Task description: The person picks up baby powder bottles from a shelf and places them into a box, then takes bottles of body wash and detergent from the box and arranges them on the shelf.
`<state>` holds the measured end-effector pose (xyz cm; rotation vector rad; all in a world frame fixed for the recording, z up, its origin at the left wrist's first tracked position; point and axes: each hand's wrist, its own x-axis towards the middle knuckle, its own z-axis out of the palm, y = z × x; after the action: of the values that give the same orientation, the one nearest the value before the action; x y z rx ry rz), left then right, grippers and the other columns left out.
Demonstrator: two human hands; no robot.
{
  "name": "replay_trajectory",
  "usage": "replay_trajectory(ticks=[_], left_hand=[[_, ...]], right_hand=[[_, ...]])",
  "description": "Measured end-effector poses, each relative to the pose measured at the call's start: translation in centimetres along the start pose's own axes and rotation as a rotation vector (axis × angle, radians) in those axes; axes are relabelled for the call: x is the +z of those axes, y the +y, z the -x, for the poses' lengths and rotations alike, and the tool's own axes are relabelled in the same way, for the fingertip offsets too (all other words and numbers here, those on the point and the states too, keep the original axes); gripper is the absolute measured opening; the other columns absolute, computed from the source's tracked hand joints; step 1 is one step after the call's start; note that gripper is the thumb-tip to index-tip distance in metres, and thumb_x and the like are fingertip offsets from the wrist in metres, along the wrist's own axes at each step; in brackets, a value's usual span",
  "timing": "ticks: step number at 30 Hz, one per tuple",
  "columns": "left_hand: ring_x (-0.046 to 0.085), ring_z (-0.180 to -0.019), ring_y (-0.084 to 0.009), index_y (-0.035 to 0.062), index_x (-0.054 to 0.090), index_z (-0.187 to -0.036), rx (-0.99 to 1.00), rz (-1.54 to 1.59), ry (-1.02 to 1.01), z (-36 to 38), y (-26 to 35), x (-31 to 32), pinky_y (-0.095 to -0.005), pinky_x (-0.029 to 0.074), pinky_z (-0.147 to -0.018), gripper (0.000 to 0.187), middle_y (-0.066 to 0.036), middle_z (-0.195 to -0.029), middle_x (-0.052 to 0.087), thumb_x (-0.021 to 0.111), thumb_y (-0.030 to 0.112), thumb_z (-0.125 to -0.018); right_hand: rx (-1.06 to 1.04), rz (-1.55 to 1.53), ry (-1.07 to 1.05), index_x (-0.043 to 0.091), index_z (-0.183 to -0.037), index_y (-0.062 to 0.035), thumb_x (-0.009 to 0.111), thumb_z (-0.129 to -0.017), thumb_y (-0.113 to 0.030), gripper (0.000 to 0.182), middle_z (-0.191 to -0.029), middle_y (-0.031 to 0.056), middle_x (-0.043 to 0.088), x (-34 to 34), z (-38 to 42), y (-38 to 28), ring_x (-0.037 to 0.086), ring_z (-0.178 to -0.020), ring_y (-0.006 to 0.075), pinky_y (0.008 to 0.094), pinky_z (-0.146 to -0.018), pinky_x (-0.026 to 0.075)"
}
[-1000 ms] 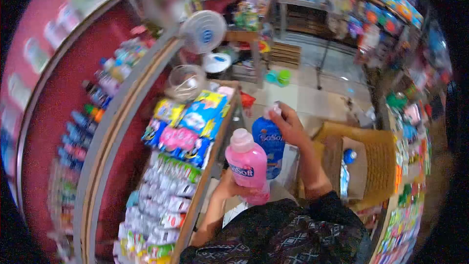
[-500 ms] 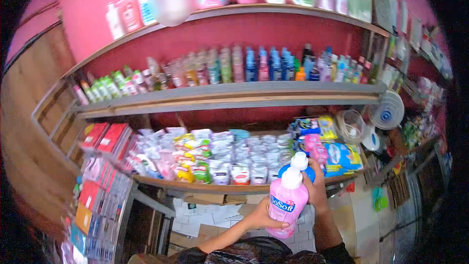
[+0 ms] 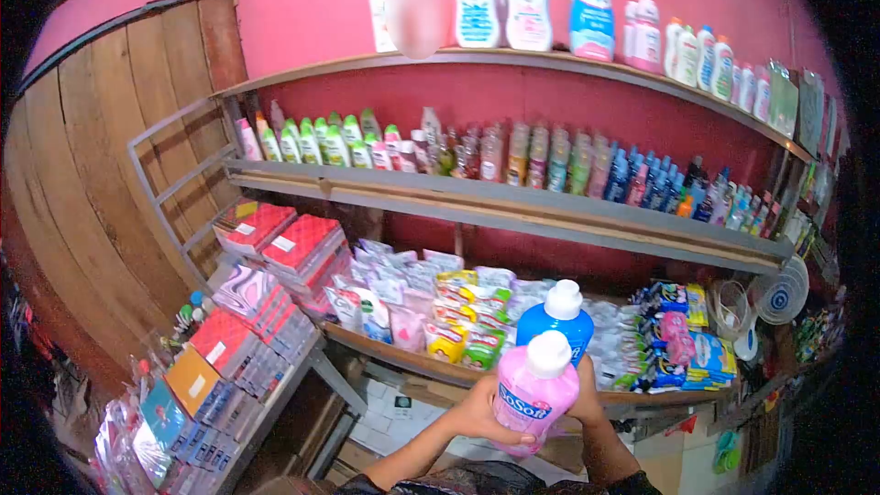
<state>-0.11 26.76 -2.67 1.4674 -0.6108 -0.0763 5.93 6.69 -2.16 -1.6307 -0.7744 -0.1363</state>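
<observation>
My left hand (image 3: 478, 414) is wrapped round a pink SoSoft bottle (image 3: 532, 392) with a white cap, its label facing me. Just behind it stands a blue bottle (image 3: 553, 319), also white-capped, with my right hand (image 3: 585, 396) closed on its right side. The pink bottle covers the lower part of the blue one. Both bottles are held up in front of a low shelf (image 3: 403, 350) of packed pouches (image 3: 446, 335).
Above, a middle shelf (image 3: 513, 211) carries rows of small bottles, and a top shelf (image 3: 513, 57) carries larger ones. Stacked boxes (image 3: 225, 341) of books or cartons fill a table at left. Wooden planks (image 3: 110, 119) line the left wall. A round fan-like object (image 3: 779, 291) is at right.
My view has turned to the left, showing more of the wooden wall and boxes. The blue bottle has come further out from behind the pink one. Both hands keep their hold.
</observation>
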Motion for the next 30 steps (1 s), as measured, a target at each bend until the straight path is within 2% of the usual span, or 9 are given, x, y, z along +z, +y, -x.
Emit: replay_trajectory(ticks=[1,3,5,6,10,13,18,24,30], left_hand=[[0.053,-0.117,-0.0207,0.0016,0.033,-0.141,0.022,-0.064,-0.004,0.5,0.7,-2.1,-0.0383,0.043,-0.103,0.111,-0.011,-0.13,0.053,0.095,0.025,-0.052],[0.054,-0.117,-0.0207,0.0005,0.035,-0.139,0.188,-0.182,0.034,1.4,2.3,-6.2,-0.0383,0.043,-0.102,0.111,-0.012,-0.131,0.053,0.096,0.027,-0.051],[0.056,-0.115,-0.0204,-0.0008,0.043,-0.133,0.169,-0.145,0.14,1.6,6.7,-10.3,-0.0375,0.044,-0.101,0.101,-0.011,-0.127,0.056,0.095,0.029,-0.052],[0.057,-0.114,-0.0195,-0.0011,0.047,-0.13,0.163,-0.198,0.163,1.9,8.4,-12.6,-0.0363,0.045,-0.1,0.094,-0.011,-0.126,0.058,0.094,0.028,-0.054],[0.062,-0.105,-0.0173,-0.0001,0.058,-0.118,0.282,-0.203,0.374,0.8,12.8,-21.1,-0.0362,0.049,-0.095,0.074,-0.009,-0.114,0.065,0.092,0.023,-0.056],[0.066,-0.093,-0.0154,0.0014,0.066,-0.107,0.337,-0.313,0.429,-2.3,15.3,-27.8,-0.0352,0.053,-0.088,0.055,-0.007,-0.101,0.07,0.09,0.021,-0.062],[0.068,-0.086,-0.0168,0.0005,0.067,-0.103,0.354,-0.431,0.521,-9.6,20.8,-36.3,-0.0359,0.055,-0.083,0.047,-0.009,-0.098,0.071,0.088,0.019,-0.066],[0.068,-0.084,-0.0188,-0.0027,0.063,-0.107,0.637,-0.578,0.667,-19.0,26.5,-44.5,-0.0343,0.055,-0.08,0.049,-0.012,-0.096,0.07,0.085,0.023,-0.071],[0.069,-0.087,-0.0181,-0.0002,0.063,-0.106,0.74,-0.582,0.6,-25.7,31.7,-50.5,-0.0341,0.056,-0.08,0.048,-0.012,-0.098,0.071,0.087,0.023,-0.071]], right_hand=[[0.009,-0.008,-0.002,0.052,-0.123,0.0007,0.073,-0.079,-0.01,0.05,-0.119,0.0115,0.062,1.8,-1.3,-0.7,0.06,-0.108,0.0206,0.0364,-0.096,0.046],[0.016,-0.142,0.169,0.049,-0.125,0.0005,0.069,-0.087,-0.009,0.044,-0.116,0.0104,0.062,5.2,-3.2,-0.3,0.06,-0.103,0.0188,0.0346,-0.093,0.048],[0.135,-0.237,0.371,0.047,-0.126,0.0004,0.067,-0.09,-0.01,0.042,-0.115,0.0101,0.062,8.0,-4.4,0.9,0.06,-0.102,0.018,0.0339,-0.091,0.049],[0.141,-0.242,0.376,0.045,-0.126,0.0006,0.067,-0.091,-0.016,0.045,-0.114,0.0105,0.061,8.8,-5.4,0.2,0.06,-0.1,0.0177,0.0337,-0.089,0.049],[0.127,-0.189,0.455,0.044,-0.126,0.0006,0.068,-0.09,-0.019,0.047,-0.113,0.0097,0.06,10.6,-8.0,1.3,0.06,-0.098,0.0167,0.0333,-0.087,0.049],[0.109,-0.268,0.442,0.043,-0.127,0.0006,0.067,-0.09,-0.018,0.048,-0.112,0.0094,0.06,11.2,-9.4,1.6,0.059,-0.098,0.0163,0.0334,-0.087,0.049],[0.1,-0.323,0.426,0.039,-0.133,-0.0012,0.067,-0.09,-0.02,0.055,-0.119,0.0106,0.058,11.5,-11.7,2.4,0.059,-0.104,0.0192,0.0368,-0.091,0.049],[0.016,-0.416,0.418,0.032,-0.14,-0.0001,0.072,-0.087,-0.029,0.073,-0.127,0.0122,0.053,11.3,-15.4,3.4,0.056,-0.111,0.0216,0.0374,-0.097,0.045],[0.005,-0.407,0.469,0.029,-0.143,0.001,0.078,-0.081,-0.034,0.087,-0.129,0.0123,0.052,11.3,-17.3,3.7,0.054,-0.114,0.0232,0.0379,-0.099,0.044]])
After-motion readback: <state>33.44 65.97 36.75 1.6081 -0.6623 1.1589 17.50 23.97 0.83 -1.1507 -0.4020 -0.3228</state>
